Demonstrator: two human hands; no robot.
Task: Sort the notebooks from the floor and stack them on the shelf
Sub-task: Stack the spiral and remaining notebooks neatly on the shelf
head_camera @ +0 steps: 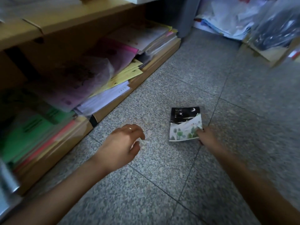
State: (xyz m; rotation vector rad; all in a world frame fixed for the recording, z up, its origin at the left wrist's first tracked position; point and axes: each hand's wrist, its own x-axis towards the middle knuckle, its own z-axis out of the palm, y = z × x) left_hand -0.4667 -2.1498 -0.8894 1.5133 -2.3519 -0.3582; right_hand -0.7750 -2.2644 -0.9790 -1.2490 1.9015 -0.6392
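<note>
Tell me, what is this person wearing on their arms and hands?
No sleeves, gloves or watch are in view on either arm. The left hand wears a thin shiny ring on one finger. The right hand shows no jewellery, though it is blurred.

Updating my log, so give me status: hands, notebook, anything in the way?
Right hand pinches near corner of notebook, on the floor. Left hand empty, fingers loosely curled above floor. Bottom shelf crowded with paper stacks.

Two bare forearms [65, 184] in shot, uncovered down to frame edge. Left hand [123, 142]: thin gold-toned ring [130, 128] on one finger. Right hand [207, 135]: blurred, finer detail too soft to read.
</note>
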